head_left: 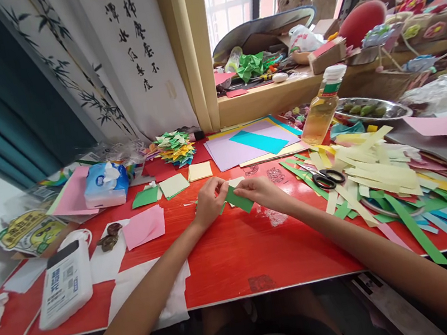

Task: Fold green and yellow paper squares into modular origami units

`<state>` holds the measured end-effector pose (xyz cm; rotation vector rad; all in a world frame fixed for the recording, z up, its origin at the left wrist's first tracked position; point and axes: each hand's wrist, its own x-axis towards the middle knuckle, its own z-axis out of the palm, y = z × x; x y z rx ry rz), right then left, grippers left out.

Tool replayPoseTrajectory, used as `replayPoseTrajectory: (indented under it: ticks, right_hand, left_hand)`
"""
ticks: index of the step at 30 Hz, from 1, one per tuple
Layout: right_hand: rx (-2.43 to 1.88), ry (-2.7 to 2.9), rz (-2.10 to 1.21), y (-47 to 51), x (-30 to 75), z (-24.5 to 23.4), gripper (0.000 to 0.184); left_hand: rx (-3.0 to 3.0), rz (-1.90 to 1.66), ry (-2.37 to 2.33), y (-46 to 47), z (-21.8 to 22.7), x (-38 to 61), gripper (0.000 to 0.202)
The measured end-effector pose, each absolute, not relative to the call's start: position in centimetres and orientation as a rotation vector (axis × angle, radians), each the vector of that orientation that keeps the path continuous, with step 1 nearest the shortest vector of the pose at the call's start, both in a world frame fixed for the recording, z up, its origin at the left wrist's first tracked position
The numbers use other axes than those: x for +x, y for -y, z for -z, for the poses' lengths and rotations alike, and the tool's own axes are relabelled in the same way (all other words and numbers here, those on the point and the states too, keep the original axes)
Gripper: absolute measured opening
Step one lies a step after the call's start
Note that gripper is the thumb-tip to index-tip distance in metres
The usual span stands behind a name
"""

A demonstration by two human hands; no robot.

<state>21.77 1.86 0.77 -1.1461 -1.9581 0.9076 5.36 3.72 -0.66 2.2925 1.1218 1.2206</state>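
A small piece of green paper point(239, 200) is stretched between my two hands, just above the middle of the red table. My left hand point(210, 200) pinches its left end with thumb and forefinger. At its right end, my right hand point(262, 191) has the thumb laid on the paper and the fingers closed around the edge. Behind my hands lies a pale cream paper piece point(236, 181), partly covered. Stacks of cut paper sit farther back: a cream stack point(200, 170), a pale green stack point(174, 185) and a dark green piece point(145, 197).
Scissors point(327, 178) lie right of my hands beside a heap of paper strips point(370, 167). An upright bottle point(322, 109) stands behind them. Purple sheets point(225, 156) and a folded-paper stack point(176, 148) are at the back. Tissues point(105, 185) and a white power strip point(66, 283) are left.
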Motion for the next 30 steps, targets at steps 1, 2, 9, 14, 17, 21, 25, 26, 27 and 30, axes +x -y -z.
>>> replayPoseTrajectory:
  ticks: [1,2,9,14,17,21,25,26,27,30]
  right_hand:
    - [-1.132,1.95,-0.918,-1.9,21.7,-0.8,0.03]
    - [-1.118,1.929,-0.952,-2.0,21.7,-0.8,0.029]
    - [-1.118,1.696,-1.291,-2.3,22.4,-0.3,0.019]
    - [-1.195,1.792,-0.995,-2.7,22.9,-0.2,0.02]
    - [-1.242,1.971,-0.566,-3.0,23.3,-0.2,0.018]
    - [-1.153,2.17,-0.362,-2.0,22.9,-0.4,0.023]
    - [-0.758,2.455,-0.396,1.8,19.8,-1.2,0.029]
    - [-0.626,2.533,-0.408,3.0,18.8,-1.4,0.032]
    - [-0.462,2.609,-0.41,4.0,17.7,-1.5,0.034]
    - [-0.191,2.72,-0.405,5.9,14.6,-1.0,0.043]
  left_hand:
    - [2.255,-1.247,-1.141,-3.9,0.6,5.4,0.023]
    - [2.219,-1.272,-1.159,-4.1,0.4,5.3,0.023]
    - [1.878,-1.582,-1.544,-8.1,-1.3,0.2,0.027]
    - [2.079,-1.211,-1.521,-10.0,-1.2,-2.5,0.027]
    - [2.185,-1.093,-1.524,-9.9,-0.5,-2.1,0.017]
    - [2.262,-1.13,-1.59,-9.6,-0.3,-1.6,0.013]
    - [2.3,-1.248,-1.611,-9.7,-1.2,-1.3,0.017]
    - [2.3,-1.29,-1.605,-9.8,-1.6,-1.1,0.017]
    - [2.294,-1.332,-1.597,-10.0,-2.1,-0.8,0.018]
    - [2.285,-1.434,-1.558,-10.6,-3.7,0.5,0.019]
